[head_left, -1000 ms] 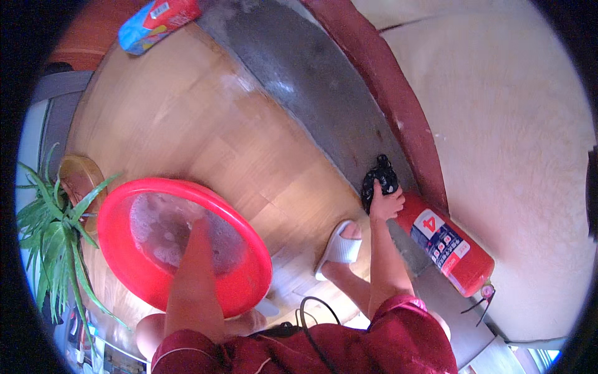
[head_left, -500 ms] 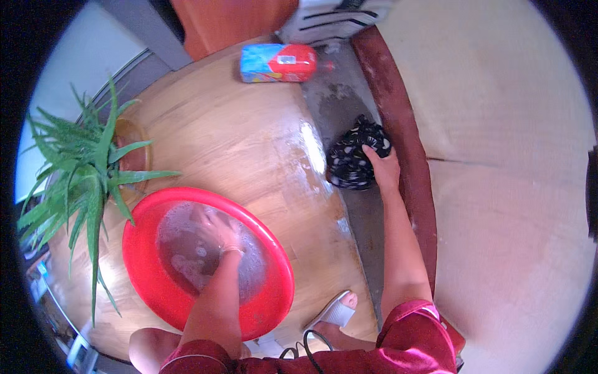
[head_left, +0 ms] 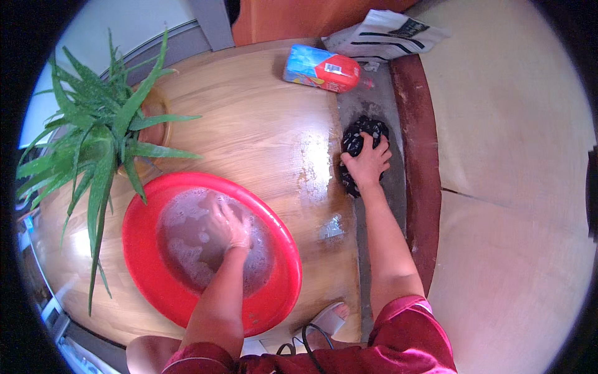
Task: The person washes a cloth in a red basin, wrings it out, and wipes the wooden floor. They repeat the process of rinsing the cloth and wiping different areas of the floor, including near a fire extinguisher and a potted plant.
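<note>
Black patterned cloth point(head_left: 353, 144) lies lengthwise along grey strip point(head_left: 374, 103), gripped under right hand's point(head_left: 369, 163) half-curled fingers; left hand point(head_left: 230, 229), farther off, spread loosely in basin point(head_left: 143, 249), nothing visibly held.

Could read no words clearly. Saw a white barcode patch point(head_left: 332, 68) on the red-and-blue bottle point(head_left: 319, 70), beside pale marks too small to read. Found a dark printed block point(head_left: 412, 27) on the white bag point(head_left: 363, 38), too blurred to read.
</note>
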### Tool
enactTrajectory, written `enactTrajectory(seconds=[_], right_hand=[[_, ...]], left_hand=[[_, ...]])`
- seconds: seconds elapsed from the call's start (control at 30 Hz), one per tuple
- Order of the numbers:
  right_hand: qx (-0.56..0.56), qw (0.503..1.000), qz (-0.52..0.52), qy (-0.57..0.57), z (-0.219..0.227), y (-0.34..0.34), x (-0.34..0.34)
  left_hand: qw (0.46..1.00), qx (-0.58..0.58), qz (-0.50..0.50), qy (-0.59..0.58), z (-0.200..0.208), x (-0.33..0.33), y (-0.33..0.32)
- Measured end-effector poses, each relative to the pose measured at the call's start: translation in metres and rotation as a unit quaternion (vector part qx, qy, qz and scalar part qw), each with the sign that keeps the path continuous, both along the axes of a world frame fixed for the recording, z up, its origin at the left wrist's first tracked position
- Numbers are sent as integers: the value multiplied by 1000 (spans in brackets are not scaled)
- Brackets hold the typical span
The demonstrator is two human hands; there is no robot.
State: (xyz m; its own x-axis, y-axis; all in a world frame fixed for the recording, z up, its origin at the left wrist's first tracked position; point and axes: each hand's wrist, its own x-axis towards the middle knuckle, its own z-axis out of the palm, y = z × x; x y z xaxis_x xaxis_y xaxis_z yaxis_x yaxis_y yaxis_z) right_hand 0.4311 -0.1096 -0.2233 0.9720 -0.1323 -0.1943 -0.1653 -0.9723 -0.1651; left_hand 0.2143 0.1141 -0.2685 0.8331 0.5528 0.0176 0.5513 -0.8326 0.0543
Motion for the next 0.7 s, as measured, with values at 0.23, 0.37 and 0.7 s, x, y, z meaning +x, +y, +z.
enactTrajectory(seconds=[0.23,0.37,0.7], right_hand=[[263,960,99,-10,32,-26,58],[107,968,140,-181,26,5,120],[162,959,214,-91,19,-9,71]], left_hand=[[995,-47,56,69,11,1,12],[996,-79,42,25,7,3,8],[998,-57,12,18,-2,-4,5]])
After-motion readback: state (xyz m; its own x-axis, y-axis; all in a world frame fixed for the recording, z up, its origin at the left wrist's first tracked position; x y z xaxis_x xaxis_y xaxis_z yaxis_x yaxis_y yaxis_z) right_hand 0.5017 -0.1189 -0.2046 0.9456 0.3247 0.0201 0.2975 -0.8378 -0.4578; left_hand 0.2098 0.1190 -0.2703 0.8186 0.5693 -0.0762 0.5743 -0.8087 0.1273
